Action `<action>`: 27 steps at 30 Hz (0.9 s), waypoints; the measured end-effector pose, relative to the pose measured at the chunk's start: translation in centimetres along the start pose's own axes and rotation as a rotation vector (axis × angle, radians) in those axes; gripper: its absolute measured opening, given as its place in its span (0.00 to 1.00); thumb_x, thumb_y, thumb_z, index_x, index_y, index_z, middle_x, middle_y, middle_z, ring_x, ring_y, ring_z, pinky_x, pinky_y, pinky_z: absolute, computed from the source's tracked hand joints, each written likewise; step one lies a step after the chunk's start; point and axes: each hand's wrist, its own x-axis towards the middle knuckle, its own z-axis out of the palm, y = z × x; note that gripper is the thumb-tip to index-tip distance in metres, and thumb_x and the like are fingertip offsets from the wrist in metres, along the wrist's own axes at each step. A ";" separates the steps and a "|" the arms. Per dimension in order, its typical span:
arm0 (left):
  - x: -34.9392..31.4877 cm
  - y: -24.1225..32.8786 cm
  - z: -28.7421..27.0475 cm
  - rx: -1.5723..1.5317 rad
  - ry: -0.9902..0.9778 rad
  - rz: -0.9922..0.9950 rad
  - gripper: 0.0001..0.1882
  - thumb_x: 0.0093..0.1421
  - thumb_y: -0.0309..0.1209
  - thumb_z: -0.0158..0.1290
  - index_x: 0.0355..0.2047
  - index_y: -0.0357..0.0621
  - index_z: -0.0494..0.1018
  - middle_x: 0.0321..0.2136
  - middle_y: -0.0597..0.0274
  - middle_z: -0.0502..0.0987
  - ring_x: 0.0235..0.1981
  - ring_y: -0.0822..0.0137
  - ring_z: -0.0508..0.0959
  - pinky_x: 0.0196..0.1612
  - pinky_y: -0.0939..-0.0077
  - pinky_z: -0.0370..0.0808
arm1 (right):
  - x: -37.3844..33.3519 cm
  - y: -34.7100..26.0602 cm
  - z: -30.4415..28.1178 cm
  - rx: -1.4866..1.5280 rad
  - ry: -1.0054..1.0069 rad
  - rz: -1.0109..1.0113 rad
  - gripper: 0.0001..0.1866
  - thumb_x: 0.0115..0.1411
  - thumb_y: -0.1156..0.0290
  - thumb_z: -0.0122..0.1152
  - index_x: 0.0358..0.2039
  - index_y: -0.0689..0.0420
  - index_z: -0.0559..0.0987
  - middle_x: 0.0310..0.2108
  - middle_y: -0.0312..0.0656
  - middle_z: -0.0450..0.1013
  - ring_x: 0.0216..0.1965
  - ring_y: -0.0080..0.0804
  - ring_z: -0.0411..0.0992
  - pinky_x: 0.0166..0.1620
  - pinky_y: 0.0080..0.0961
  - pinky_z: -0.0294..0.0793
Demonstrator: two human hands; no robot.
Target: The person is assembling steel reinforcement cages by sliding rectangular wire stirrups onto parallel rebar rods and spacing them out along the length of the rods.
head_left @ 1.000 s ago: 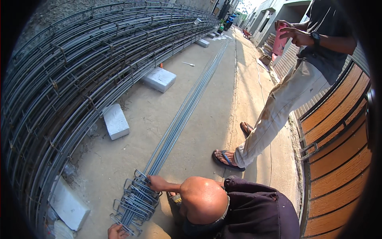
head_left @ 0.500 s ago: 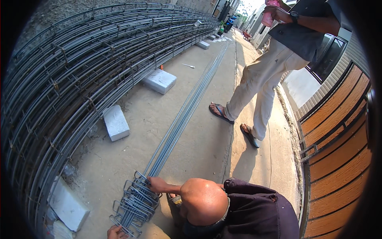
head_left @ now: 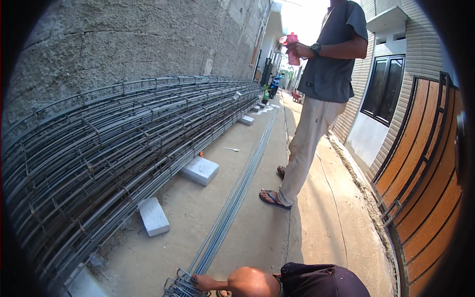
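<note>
At the lower edge my right hand [head_left: 202, 282] is closed at the near end of a bundle of long steel reinforcing bars [head_left: 232, 198], its fingers around the bent steel stirrups [head_left: 180, 286] gathered there. The bundle lies along the concrete ground and runs away up the lane. Only the upper part of the stirrup cluster shows; the rest is cut off by the lower edge. My bare knee [head_left: 252, 283] and dark cloth [head_left: 321, 281] show just right of that hand. My left hand is outside the view.
Long rebar cages [head_left: 114, 143] are piled along the rough wall [head_left: 148, 44] at left, over white blocks [head_left: 200, 171]. A standing person [head_left: 329, 64] holds a pink item [head_left: 293, 52] right of the bars. An orange slatted gate [head_left: 420, 163] lines the right.
My view has tilted up, so the bars' near end sits lower and my left hand has dropped out of sight. My right hand stays at the stirrups. The standing person's feet have shifted.
</note>
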 end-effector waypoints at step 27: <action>-1.3 1.0 1.1 -0.007 0.095 -0.026 0.11 0.58 0.40 0.48 0.35 0.49 0.70 0.27 0.64 0.70 0.25 0.66 0.69 0.25 0.70 0.68 | 4.3 -0.6 -2.9 0.029 -0.069 -0.163 0.21 0.48 0.57 0.60 0.31 0.64 0.74 0.26 0.55 0.73 0.33 0.53 0.73 0.35 0.41 0.71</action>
